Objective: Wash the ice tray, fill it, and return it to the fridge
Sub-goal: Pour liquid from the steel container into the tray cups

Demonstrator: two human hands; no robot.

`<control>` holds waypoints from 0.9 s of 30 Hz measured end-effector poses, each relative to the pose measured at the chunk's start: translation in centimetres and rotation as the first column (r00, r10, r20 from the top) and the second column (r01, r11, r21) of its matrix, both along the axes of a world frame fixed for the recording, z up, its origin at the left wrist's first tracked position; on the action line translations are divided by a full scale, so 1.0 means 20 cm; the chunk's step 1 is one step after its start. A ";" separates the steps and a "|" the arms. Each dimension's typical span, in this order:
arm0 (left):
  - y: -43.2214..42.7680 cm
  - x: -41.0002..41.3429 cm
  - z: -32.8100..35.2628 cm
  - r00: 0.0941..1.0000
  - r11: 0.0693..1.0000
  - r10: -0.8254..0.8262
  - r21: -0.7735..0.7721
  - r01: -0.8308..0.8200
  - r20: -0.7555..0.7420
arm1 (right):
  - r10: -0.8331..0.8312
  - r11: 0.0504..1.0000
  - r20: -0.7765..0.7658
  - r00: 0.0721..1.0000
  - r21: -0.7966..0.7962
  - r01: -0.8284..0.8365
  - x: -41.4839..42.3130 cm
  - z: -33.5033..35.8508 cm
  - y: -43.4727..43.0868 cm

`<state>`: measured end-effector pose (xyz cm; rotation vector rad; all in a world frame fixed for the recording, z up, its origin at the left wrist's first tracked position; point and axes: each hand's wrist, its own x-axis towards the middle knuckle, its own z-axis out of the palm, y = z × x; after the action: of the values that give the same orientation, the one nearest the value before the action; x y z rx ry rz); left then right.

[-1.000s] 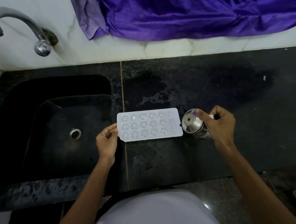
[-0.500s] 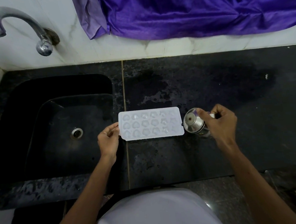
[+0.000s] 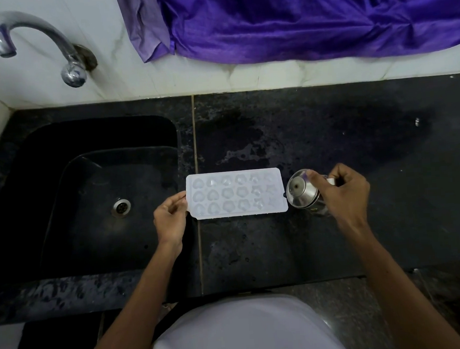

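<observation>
**Ice tray steadied at the counter's left edge; steel vessel tipped at its right end, little changed**

1. Black speckled stone countertop (image 3: 336, 235). We find it carrying everything, with a wet patch behind the tray. No change in the last second beyond a slight drift of the view.

2. Black recessed sink basin (image 3: 95, 216), cut into the counter's left end, steel drain at its middle, curved chrome tap (image 3: 31, 38) on the wall above. We see no water running.

3. Purple satin cloth (image 3: 308, 19), draped on the white wall at the counter's back edge. Untouched.

4. White rectangular plastic ice tray with heart- and star-shaped cells (image 3: 235, 193). We place it flat on the counter, its left end just reaching the sink's right rim, where it lay a second ago. Whether the cells hold water, we cannot tell.

5. Right hand (image 3: 342, 193), fingers wrapped around the vessel's body, position held as before.

6. Left hand (image 3: 170, 219), thumb and fingertips pinched on the tray's left short edge, unchanged.

7. Small round polished-steel vessel (image 3: 302, 191), tipped with one round end towards us, touching or just beside the tray's right end. No stream is visible.

We judge filling is in hand or about to begin; the fridge step remains.
</observation>
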<state>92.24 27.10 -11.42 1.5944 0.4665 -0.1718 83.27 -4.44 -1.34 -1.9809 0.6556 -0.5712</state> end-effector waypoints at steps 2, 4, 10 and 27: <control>0.00 0.00 0.01 1.000 1.000 -0.005 0.001 0.005 0.000 | -0.003 1.000 0.002 1.000 -0.002 0.003 0.00 0.01 0.00; 0.00 -0.01 0.01 1.000 1.000 -0.004 0.000 0.004 -0.001 | 0.001 1.000 -0.001 1.000 0.003 -0.001 0.00 0.00 0.00; -0.01 -0.01 0.03 1.000 1.000 0.000 0.002 0.000 -0.002 | -0.005 0.998 0.007 1.000 0.063 0.004 0.00 0.00 -0.01; -0.09 -0.01 0.39 0.972 0.961 -0.061 0.277 -0.003 0.225 | -0.188 0.568 0.262 0.947 0.815 -0.113 0.18 0.10 0.14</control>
<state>91.96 25.38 -3.59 1.8693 0.2931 0.0615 86.80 -1.67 0.59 -0.9407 0.6006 -0.4672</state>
